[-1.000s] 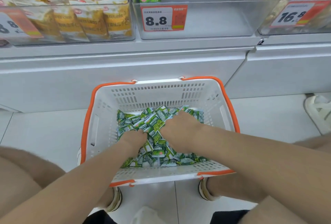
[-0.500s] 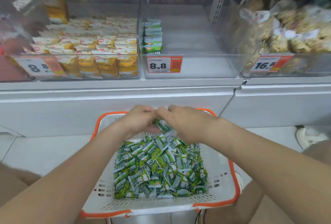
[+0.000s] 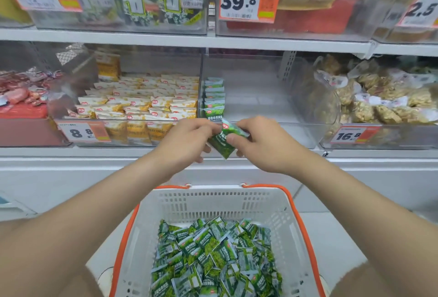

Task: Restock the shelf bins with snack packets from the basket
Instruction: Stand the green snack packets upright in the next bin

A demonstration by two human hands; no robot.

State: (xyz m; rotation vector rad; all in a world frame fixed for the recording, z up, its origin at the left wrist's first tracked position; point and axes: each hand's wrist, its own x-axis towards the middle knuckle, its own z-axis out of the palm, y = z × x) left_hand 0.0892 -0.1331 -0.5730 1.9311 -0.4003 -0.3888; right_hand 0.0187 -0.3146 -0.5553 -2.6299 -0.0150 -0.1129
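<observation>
pale tile floor (image 3: 331,237) | basket (image 3: 213,192) sat on it below white shelf (image 3: 94,152) | left hand (image 3: 184,142) and right hand (image 3: 267,147) both pinched one packet (image 3: 222,143) by clear bin (image 3: 272,135)

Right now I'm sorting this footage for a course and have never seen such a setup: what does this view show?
There is no machine. These are a person's two bare hands, filmed by a camera worn on the head that looks forward and down. The left hand and right hand together pinch the held green packets; how many, I cannot tell. Just behind them is a clear bin, mostly bare, with one row of green packets along its left wall. The next bin holds yellow packets. Below stands a white basket with an orange rim, holding a heap of loose green packets.
</observation>
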